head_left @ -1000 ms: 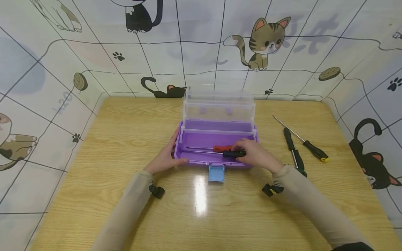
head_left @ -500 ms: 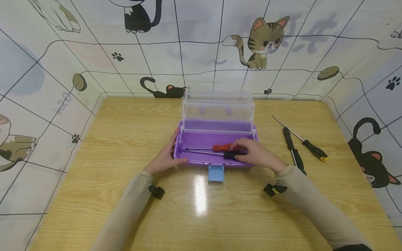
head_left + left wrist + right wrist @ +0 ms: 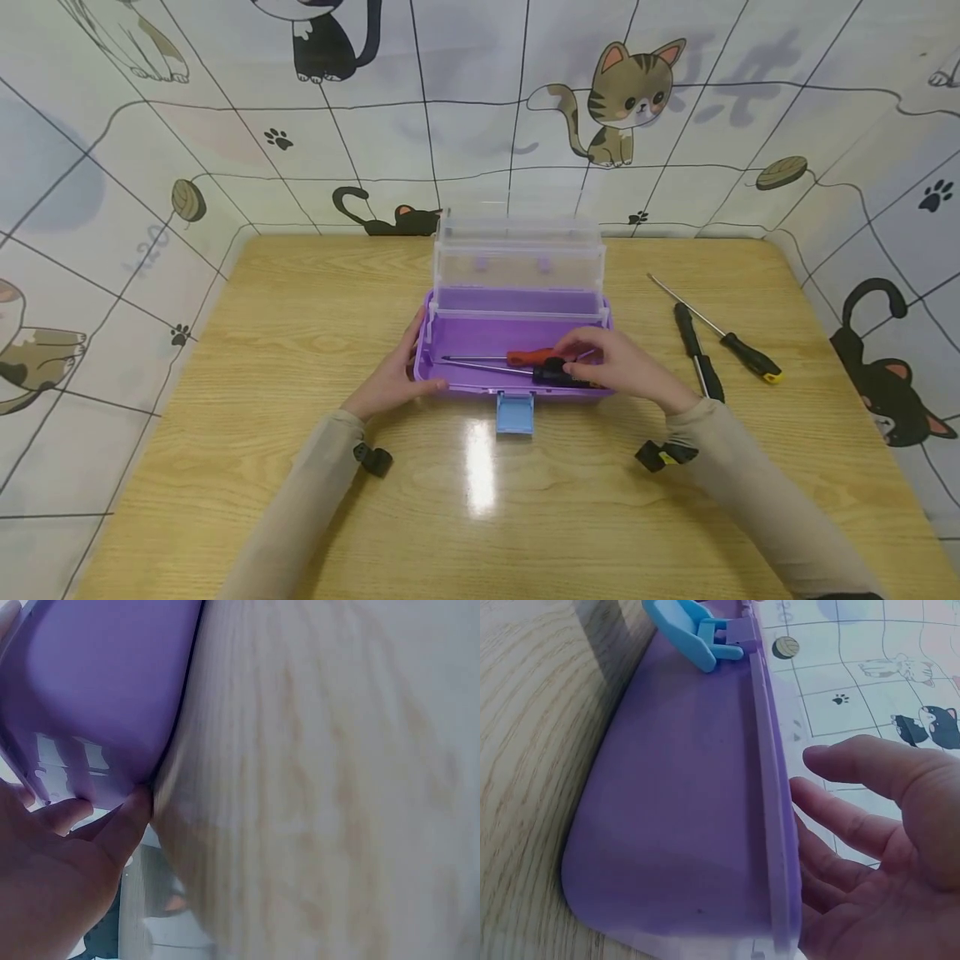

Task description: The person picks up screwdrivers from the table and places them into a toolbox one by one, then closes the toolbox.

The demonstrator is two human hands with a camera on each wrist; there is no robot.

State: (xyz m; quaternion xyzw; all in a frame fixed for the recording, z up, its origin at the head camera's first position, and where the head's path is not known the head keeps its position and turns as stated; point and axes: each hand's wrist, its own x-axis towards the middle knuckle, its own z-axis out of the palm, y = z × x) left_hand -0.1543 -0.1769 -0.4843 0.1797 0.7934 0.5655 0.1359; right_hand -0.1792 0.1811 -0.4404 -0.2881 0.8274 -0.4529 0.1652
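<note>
In the head view a purple toolbox [image 3: 465, 332] stands on the table with its clear lid [image 3: 517, 271] raised. My left hand [image 3: 386, 382] holds its left end, thumb at the front corner and fingers along the side; the left wrist view shows those fingers [image 3: 124, 829] against the purple wall. Inside lie a red-handled screwdriver [image 3: 528, 358] and a black-handled screwdriver [image 3: 553, 375], shafts to the left. Over the right part of the box is my right hand [image 3: 626, 367], close above the black handle. The right wrist view shows its thumb and fingers apart with nothing between them.
Right of the box lie a black-and-yellow screwdriver [image 3: 752, 358] and a tool [image 3: 687, 331] with black parts at both ends and a metal middle, partly behind the right sleeve. A blue latch [image 3: 515, 414] hangs at the box front. Cat-print walls border the table.
My right hand has loosened from the black screwdriver handle, its thumb and fingers parting, and has shifted slightly right. The black screwdriver now rests in the box. The left hand stays put.
</note>
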